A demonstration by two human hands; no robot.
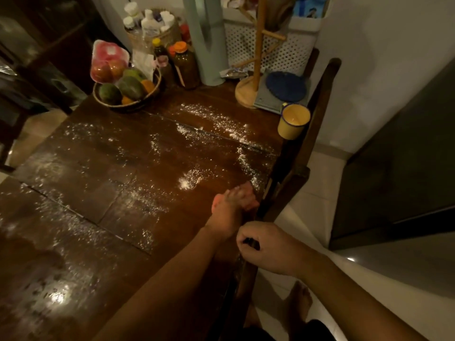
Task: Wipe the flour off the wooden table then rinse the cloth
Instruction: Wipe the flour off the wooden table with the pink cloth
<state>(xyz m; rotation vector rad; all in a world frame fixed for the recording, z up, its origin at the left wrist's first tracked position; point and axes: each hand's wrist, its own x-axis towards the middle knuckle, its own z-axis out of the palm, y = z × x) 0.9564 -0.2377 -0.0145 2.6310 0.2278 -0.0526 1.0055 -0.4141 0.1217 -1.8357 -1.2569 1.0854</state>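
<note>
Fingers of our left hand bunch over a reddish cloth at the 3 o'clock edge of the wooden table. Our right hand curls at that edge, its hold unclear. We judge wiping barely begun: flour lies from 8 to 1 o'clock, so next we need sweeps leftward. Mug at 1, fruit basket at 11; dim room.

Wooden table w/ flour, fruit basket, yellow mug.

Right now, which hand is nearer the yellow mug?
Left. The left hand rests on the table below the mug; the right hand sits further back at the table edge.
</note>
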